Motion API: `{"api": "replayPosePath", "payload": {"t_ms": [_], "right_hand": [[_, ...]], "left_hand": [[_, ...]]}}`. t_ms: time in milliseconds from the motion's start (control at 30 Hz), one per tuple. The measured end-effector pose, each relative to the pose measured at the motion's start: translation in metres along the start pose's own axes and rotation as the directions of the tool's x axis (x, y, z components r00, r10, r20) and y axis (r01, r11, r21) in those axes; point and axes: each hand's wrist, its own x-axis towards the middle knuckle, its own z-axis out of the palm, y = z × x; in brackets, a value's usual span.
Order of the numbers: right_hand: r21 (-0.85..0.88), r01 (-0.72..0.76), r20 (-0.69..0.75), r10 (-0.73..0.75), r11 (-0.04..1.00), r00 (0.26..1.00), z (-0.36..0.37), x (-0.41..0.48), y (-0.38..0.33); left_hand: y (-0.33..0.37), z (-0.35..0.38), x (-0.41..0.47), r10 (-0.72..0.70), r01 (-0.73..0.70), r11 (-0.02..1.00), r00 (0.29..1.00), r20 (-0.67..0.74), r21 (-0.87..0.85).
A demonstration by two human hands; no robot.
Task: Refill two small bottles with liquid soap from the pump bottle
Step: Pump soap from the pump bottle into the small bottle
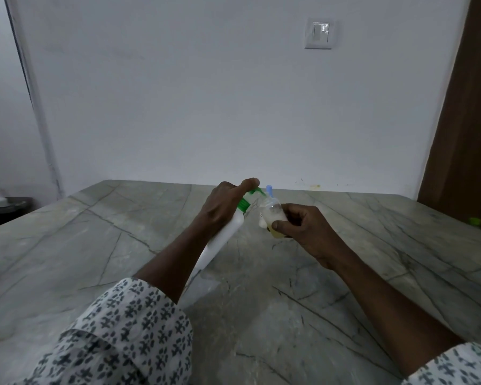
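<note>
At the centre of the frame, above the grey veined stone tabletop point(372, 259), the left hand point(222, 209) gripped a tilted white pump bottle with a green pump head point(222, 237) — index finger on the pump, its nozzle at the small clear plastic bottle holding pale yellow liquid point(274, 218), clamped in the right hand point(303, 229).

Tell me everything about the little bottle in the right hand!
The little bottle looks like clear plastic, with pale yellowish soap pooled at its lower end. It is tipped, open mouth up toward the green nozzle of the pump bottle. The right hand has it in its grip, fingers wrapped round the body, lifted above the stone table. A blue part shows just behind it; I cannot tell what.
</note>
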Motion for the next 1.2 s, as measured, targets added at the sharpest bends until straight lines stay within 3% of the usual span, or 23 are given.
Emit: {"api": "replayPosePath", "payload": {"t_ms": [1200], "right_hand": [[-0.056, 0.000, 0.010, 0.001, 0.998, 1.000, 0.0014, -0.0012, -0.0002]], "left_hand": [[0.0019, 0.0033, -0.0033, 0.089, -0.087, 0.995, 0.995, -0.038, 0.049]]}}
